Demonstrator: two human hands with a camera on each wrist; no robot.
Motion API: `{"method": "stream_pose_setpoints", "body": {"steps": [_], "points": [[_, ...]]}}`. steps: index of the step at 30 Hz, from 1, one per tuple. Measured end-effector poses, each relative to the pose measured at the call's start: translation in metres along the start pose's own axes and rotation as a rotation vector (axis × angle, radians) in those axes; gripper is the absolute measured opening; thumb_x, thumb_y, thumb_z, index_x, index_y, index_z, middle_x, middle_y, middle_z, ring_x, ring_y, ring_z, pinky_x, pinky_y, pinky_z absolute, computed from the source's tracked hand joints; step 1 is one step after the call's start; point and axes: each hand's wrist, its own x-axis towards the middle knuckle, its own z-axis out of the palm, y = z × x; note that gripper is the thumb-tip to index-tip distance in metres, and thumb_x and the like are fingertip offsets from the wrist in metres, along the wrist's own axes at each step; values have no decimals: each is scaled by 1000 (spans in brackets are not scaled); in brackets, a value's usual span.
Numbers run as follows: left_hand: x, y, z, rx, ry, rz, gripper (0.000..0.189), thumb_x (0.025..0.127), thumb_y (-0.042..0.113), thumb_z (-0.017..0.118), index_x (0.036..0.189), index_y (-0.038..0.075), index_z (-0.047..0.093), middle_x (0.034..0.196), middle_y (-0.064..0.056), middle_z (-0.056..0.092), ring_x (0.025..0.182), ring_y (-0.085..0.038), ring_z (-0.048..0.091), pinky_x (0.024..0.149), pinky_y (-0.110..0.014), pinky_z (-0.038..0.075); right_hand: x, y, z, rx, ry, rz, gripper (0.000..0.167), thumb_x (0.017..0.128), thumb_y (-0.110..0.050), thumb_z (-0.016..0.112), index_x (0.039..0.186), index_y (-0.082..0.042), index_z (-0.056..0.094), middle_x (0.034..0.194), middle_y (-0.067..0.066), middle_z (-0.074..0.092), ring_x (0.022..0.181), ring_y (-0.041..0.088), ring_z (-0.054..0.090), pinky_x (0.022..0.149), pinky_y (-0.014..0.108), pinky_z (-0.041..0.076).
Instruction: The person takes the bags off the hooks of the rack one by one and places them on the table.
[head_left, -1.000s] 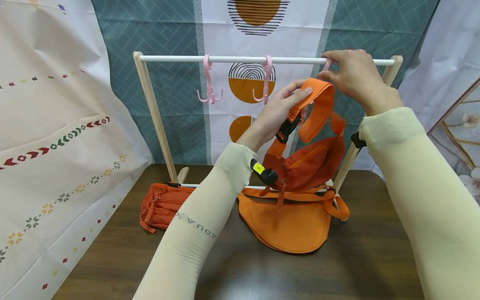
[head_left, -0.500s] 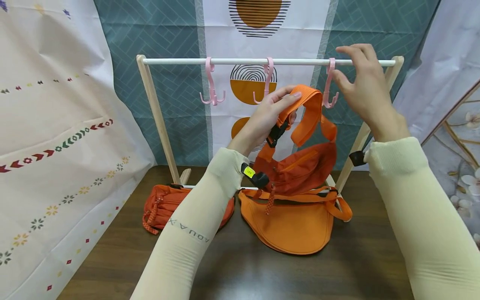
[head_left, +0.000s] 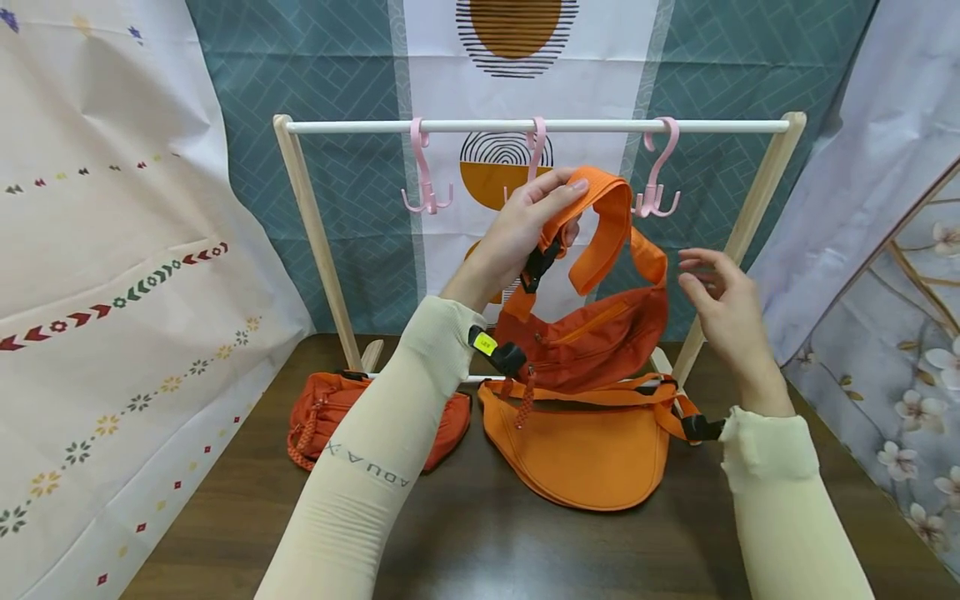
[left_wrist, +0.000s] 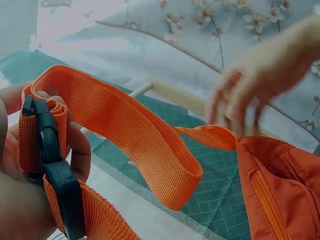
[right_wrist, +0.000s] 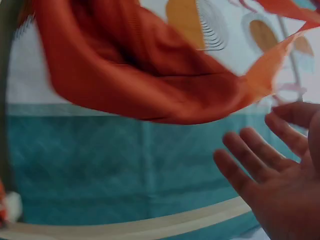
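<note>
My left hand grips the folded orange strap of a red-orange waist bag, which hangs tilted below it. A loop of the strap droops past the fingers. Against the palm lies a black buckle, large in the left wrist view. My right hand is just right of the bag, fingers apart and holding nothing; in the right wrist view its fingertips are near the strap's end. Above the bag, a pink hook hangs on the white rail.
Two more pink hooks hang along the rail, one at left and one partly behind my left hand. On the wooden table lie an orange waist bag and, partly behind my left sleeve, another red bag. Wooden posts hold the rail.
My right hand has left the right-hand hook and come down beside the bag. That hook now shows turned on the rail. My left hand has shifted left and slightly lower with the bag.
</note>
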Motion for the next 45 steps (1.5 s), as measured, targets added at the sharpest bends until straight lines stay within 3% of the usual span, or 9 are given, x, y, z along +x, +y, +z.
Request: {"method": "stream_pose_setpoints", "body": {"steps": [5,8,12,16,24,31,37,40,45], "points": [[0,0,0,4,-26,3,24,111,20,51,127,5,60,76,-8,53,68,-21,52,59,-29,42,-10,25,6,177,-274,149,52,110,-23,55,157,-8,40,131,-8,57,116,1,56,93,11,44],[-1,-2,-2,9,-27,5,23,111,20,51,126,5,60,77,-8,53,68,-21,51,59,-29,42,-7,34,10,285,-319,188,44,108,-19,58,149,-6,49,123,-12,65,109,5,62,92,13,48],[-6,-6,-10,20,-7,-15,23,111,20,51,127,6,60,78,-8,54,68,-21,52,62,-28,45,0,36,6,408,-246,162,23,104,-10,64,127,-3,66,106,-9,75,92,6,70,82,15,55],[-18,-14,-26,62,30,-80,26,110,20,53,131,7,60,87,-10,56,72,-22,53,65,-29,47,10,25,-9,497,-129,105,19,101,-3,65,120,-5,71,100,-6,77,85,6,71,76,15,56],[-51,-52,-55,258,-22,-196,32,108,23,57,135,6,63,116,-8,64,106,-31,57,82,-32,51,41,-37,-38,578,147,-39,20,93,2,74,113,4,75,93,3,77,81,11,69,75,16,55],[-66,-86,-52,252,-83,-221,32,108,22,58,136,6,63,113,-5,66,102,-22,60,86,-32,51,66,-85,-39,415,200,-75,19,91,-3,79,110,0,78,92,0,76,83,12,68,78,16,53],[-75,-101,-44,247,-89,-224,36,107,23,59,139,8,60,123,-4,64,115,-20,58,105,-35,46,74,-103,-39,368,251,-88,20,89,-5,81,108,-1,79,93,0,76,84,12,68,78,16,53],[-81,-106,-44,254,-118,-213,35,107,22,59,140,10,60,124,-4,62,114,-20,57,102,-34,48,75,-107,-43,345,279,-87,21,88,-6,81,109,-1,79,95,2,76,84,13,68,79,17,53],[-95,-115,-46,262,-157,-201,55,101,38,68,150,18,51,134,-8,56,119,-30,54,100,-39,49,72,-111,-50,449,333,-66,25,84,-8,85,106,2,78,95,7,75,85,16,68,81,19,53]]}}
